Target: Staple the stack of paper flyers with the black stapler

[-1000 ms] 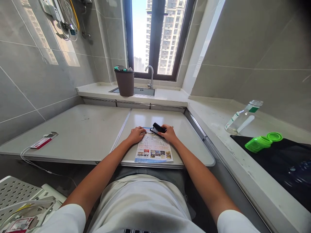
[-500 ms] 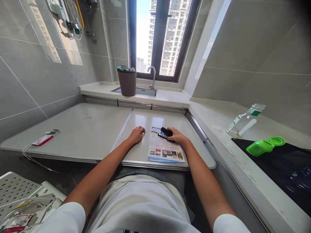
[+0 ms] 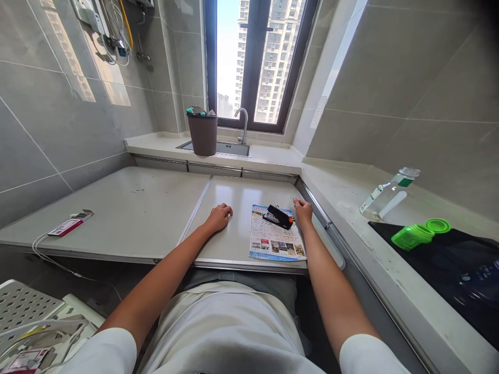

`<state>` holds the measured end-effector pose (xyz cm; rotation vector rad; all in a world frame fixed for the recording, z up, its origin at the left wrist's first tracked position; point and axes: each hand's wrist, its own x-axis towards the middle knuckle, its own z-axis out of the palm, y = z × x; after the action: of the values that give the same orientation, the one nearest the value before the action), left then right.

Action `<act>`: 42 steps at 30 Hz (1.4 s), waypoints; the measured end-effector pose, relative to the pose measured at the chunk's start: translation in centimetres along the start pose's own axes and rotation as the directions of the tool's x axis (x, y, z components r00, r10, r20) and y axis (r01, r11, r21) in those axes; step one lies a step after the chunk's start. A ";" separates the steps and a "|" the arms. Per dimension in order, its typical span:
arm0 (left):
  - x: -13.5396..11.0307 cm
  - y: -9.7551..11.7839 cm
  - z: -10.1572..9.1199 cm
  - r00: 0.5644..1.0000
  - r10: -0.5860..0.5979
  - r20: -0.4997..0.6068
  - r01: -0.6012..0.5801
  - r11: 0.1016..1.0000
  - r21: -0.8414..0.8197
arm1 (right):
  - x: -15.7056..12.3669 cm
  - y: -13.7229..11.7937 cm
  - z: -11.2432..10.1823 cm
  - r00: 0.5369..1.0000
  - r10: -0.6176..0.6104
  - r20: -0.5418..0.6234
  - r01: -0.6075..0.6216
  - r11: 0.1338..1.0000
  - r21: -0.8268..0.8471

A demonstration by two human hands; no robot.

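The stapler [image 3: 278, 217] lies just left of my right hand [image 3: 303, 212], farther from my left hand [image 3: 219, 217], slanting far-left to near-right — fingers on both loosely curled, empty.

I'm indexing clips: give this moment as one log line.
left hand on table; right hand beside flyer, apart from stapler; stapler on flyer; flyer on table

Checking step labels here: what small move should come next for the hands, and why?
Probably move the right hand left onto the stapler: it lies on the printed sheet with neither hand holding it, and the right hand is close by, near the sheet's right edge, while the left hand is farther off, left of the sheet.
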<state>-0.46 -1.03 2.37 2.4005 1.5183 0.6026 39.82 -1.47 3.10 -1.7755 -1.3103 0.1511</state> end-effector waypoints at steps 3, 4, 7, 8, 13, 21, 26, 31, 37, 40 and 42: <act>0.0 0.1 -0.1 1.000 0.004 0.001 -0.004 1.000 0.001 | 0.0 0.9 0.1 0.978 0.157 -0.137 -0.170 0.981 -0.089; -0.1 0.1 -0.1 1.000 0.006 0.000 -0.006 1.000 0.001 | -0.1 1.0 0.1 0.973 0.178 -0.146 -0.195 0.975 -0.108; -0.2 0.2 -0.1 1.000 0.008 -0.002 -0.008 1.000 0.003 | -0.5 0.7 0.3 0.976 0.190 -0.105 -0.205 0.966 -0.159; -0.2 0.2 -0.1 1.000 0.007 -0.003 -0.007 1.000 0.004 | -0.6 0.6 0.4 0.978 0.189 -0.085 -0.201 0.964 -0.176; 0.1 -0.3 -0.2 0.998 -0.051 -0.044 0.051 0.999 0.015 | -0.7 0.0 0.7 0.983 0.182 -0.006 -0.177 0.949 -0.261; 0.6 -2.2 -0.1 0.963 -0.259 -0.076 0.264 0.963 0.063 | -0.6 0.1 1.1 0.984 0.168 0.052 -0.141 0.931 -0.336; 0.5 -2.3 0.1 0.961 -0.268 -0.063 0.272 0.960 0.070 | -0.6 -0.1 1.0 0.984 0.165 0.067 -0.130 0.924 -0.359; 0.5 -2.3 0.0 0.961 -0.270 -0.053 0.273 0.959 0.079 | -0.6 -0.1 1.1 0.983 0.164 0.078 -0.123 0.918 -0.376; 0.5 -2.2 -0.1 0.964 -0.264 -0.043 0.267 0.960 0.088 | -0.6 0.1 1.2 0.985 0.151 0.085 -0.108 0.918 -0.382; 0.5 -2.3 -0.1 0.963 -0.265 -0.044 0.269 0.959 0.091 | -0.6 0.1 1.2 0.987 0.134 0.084 -0.093 0.922 -0.375; 0.5 -2.3 -0.1 0.963 -0.266 -0.049 0.270 0.959 0.092 | -0.6 0.0 1.3 0.990 0.109 0.087 -0.070 0.929 -0.364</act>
<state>-2.16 0.43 1.59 2.2048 1.8881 0.5253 38.85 -1.23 2.10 -2.1659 -1.4002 0.0572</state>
